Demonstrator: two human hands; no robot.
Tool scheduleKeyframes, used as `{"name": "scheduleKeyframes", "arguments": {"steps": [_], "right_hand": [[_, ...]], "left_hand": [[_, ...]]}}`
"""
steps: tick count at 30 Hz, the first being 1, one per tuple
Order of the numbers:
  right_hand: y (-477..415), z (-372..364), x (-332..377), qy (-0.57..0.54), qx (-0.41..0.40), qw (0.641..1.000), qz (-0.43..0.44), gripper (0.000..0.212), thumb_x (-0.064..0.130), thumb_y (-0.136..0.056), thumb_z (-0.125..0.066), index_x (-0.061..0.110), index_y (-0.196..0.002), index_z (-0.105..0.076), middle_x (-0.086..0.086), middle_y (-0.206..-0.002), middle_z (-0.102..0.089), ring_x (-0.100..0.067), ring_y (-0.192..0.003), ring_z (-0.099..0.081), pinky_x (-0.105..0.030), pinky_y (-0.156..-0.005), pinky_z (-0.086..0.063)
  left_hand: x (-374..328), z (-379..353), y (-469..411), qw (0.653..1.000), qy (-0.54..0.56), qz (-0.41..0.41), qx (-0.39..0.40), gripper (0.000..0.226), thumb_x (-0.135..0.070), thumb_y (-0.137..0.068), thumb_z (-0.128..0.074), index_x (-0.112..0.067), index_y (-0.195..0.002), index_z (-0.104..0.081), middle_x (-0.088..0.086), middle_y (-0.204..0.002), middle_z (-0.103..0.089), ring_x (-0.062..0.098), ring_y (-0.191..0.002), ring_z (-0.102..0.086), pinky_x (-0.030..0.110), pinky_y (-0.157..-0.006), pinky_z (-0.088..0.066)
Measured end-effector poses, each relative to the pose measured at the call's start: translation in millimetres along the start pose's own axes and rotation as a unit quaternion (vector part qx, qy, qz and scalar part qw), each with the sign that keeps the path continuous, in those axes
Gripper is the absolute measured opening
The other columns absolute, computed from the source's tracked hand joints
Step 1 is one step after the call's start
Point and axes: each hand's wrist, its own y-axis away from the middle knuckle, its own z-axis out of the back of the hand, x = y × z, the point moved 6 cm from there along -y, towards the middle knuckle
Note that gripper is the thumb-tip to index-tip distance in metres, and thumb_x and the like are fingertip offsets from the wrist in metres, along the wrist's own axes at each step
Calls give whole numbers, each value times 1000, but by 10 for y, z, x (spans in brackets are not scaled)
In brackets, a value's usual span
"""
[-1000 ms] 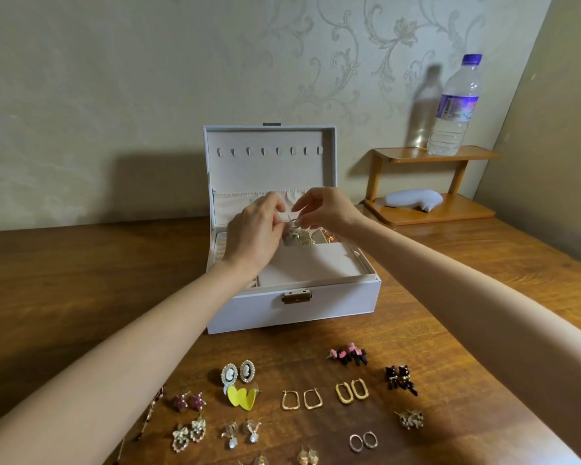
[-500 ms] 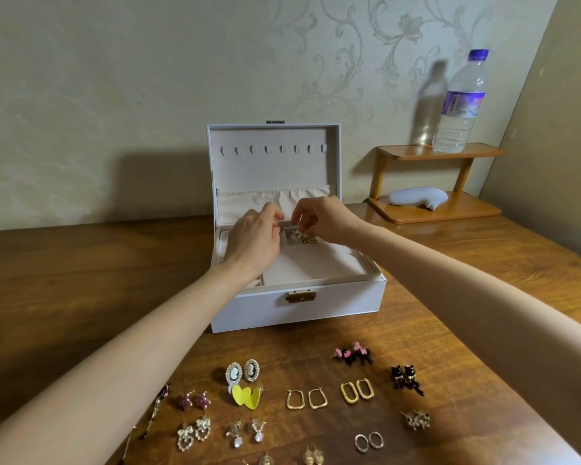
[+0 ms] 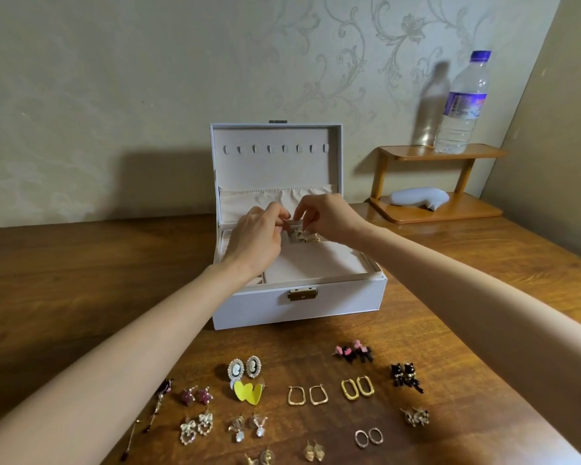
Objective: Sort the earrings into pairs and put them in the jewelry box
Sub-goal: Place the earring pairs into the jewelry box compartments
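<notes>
Hands meet over the jewelry box (image 3: pixel 299 308), which stands open in the middle of the worktop (image 3: pixel 81 280), lid upright. We see our left hand (image 3: pixel 254 241) and right hand (image 3: pixel 331 218) w/ fingers curled. Thumb and fingertips of both pinch one small pale piece (image 3: pixel 295 225) between them, approx. above the rear compartment. It is probably an earring, but too small to tell. Just under it some gold earrings (image 3: pixel 304 237) lie in that compartment. Other pairs (image 3: pixel 253 366) lie in rows on the worktop in front of the box, e.g. yellow hearts (image 3: pixel 247 392) and black cats (image 3: pixel 405 377).
</notes>
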Motion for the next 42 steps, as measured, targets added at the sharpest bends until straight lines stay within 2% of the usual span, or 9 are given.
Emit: {"name": "scheduleKeyframes", "arguments": {"steps": [3,6,11,17,21,25,31,36,42], "right_hand": [[86,80,9,-4,-18,1000,1,27,-9,-73,-65,9,-94,-68,-6,-81,-71,-18,-77,-66,-36,-79,-53],[254,148,98,-27,-25,999,4,22,-2,-78,-65,12,-95,-68,-2,-80,-67,-17,-77,-64,-36,-78,-53],[723,240,465,-24,-23,996,81,11,17,-83,-68,19,-95,-67,3,-86,-69,-9,-79,-63,-26,-73,-54],[1297,274,665,20,49,991,119,10,15,-81,-70,18,-90,-70,8,-84,-66,-6,-72,-60,-25,-67,-52],[1492,178,492,95,154,982,61,14,16,-82,-69,25,-92,-72,14,-88,-61,5,-71,-52,-21,-73,-49],[1599,94,333,105,185,977,27,14,16,-82,-67,25,-91,-73,14,-84,-61,3,-70,-51,-18,-71,-45],[1634,-3,220,67,170,983,2,9,12,-78,-71,18,-84,-75,14,-71,-56,6,-63,-49,-7,-62,-38],[1601,-27,144,53,168,984,-34,7,15,-74,-76,14,-80,-71,1,-81,-67,-11,-77,-59,-26,-71,-51],[1606,89,210,13,148,988,-34,15,12,-78,-72,21,-74,-61,9,-73,-61,-3,-69,-57,-8,-60,-45]], "left_hand": [[-46,121,92,999,13,-26,-13,23,-5,-93,-47,-12,-114,-55,5,-109,-64,20,-109,-52,35,-88,-47],[-77,259,233,998,19,-44,-28,21,-7,-92,-49,-11,-112,-57,4,-109,-62,17,-108,-52,25,-84,-42],[-229,502,540,994,24,-100,-47,18,-6,-86,-59,-14,-102,-61,-1,-100,-62,9,-94,-54,19,-78,-44],[-536,435,1028,988,46,-90,117,11,-22,-88,-61,-25,-95,-53,-21,-87,-49,-5,-76,-50,8,-63,-40],[-684,68,1131,977,34,-59,204,18,-32,-87,-60,-21,-101,-55,-10,-99,-58,8,-90,-54,23,-74,-44],[-827,-195,1125,972,23,-51,227,30,-42,-85,-61,-20,-106,-58,-5,-108,-57,13,-99,-55,31,-82,-46],[-886,-332,1101,970,-53,-56,231,35,-40,-88,-57,-15,-112,-56,2,-111,-52,22,-106,-52,35,-84,-42],[-860,-337,1128,971,-32,-63,227,23,-26,-91,-57,-10,-106,-54,4,-110,-51,23,-105,-52,33,-80,-40],[-812,-324,1152,969,32,-64,235,16,-16,-90,-57,-9,-104,-53,5,-111,-51,23,-104,-53,36,-88,-42]]}}
